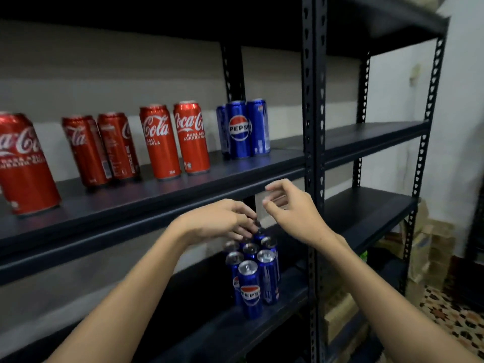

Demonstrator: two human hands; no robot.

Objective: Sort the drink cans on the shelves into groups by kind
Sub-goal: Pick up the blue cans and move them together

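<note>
Now settle blue Pepsi can [258, 233] upright behind blue Pepsi cluster [251, 273] with grasping left hand [222, 221]; keep empty, released right hand [290, 208] clear.

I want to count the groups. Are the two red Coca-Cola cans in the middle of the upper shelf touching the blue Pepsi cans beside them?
Apart. The head view shows bare black shelf between the right red Coca-Cola can and the blue Pepsi cans.

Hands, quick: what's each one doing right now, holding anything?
Left hand: fingers reach onto a back Pepsi can in the lower cluster; grip cannot be told.
Right hand: open, fingers loosely curled, holding nothing.
</note>
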